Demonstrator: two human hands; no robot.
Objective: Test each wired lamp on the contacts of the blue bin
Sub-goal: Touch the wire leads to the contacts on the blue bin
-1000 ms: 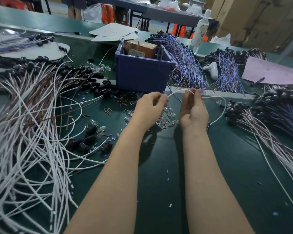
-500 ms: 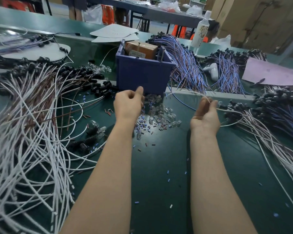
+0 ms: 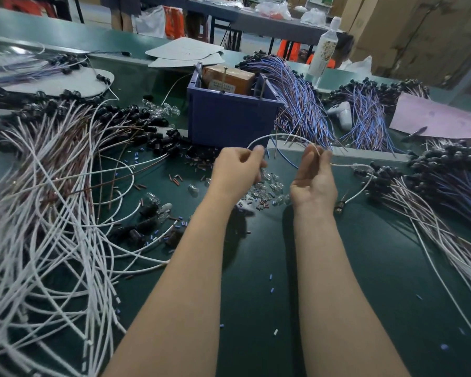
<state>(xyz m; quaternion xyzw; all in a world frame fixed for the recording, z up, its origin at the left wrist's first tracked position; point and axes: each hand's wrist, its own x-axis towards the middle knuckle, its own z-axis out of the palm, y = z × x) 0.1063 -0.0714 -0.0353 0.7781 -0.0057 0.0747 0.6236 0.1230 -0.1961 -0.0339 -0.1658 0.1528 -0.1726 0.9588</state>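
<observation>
The blue bin (image 3: 229, 123) stands at the table's middle back, with a brown box and upright metal nails inside it. Just in front of it, my left hand (image 3: 235, 172) pinches one end of a white wire (image 3: 280, 136) that arches over to my right hand (image 3: 314, 176). My right hand pinches the same wire between fingertips. From there the wire runs right and loops down to a dark lamp socket (image 3: 339, 207) lying on the mat. Small clear bulbs (image 3: 272, 186) lie scattered between and under my hands.
A big tangle of white and brown wired sockets (image 3: 52, 200) fills the left side. Blue and purple wire bundles (image 3: 305, 110) lie behind and right of the bin, more wired sockets (image 3: 446, 186) at the right. A white bottle (image 3: 324, 50) stands behind. Cut sleeve bits litter the green mat.
My left hand came back from the bin's left front to the middle and took hold of the white wire's end. My right hand rose and moved left, holding the wire.
</observation>
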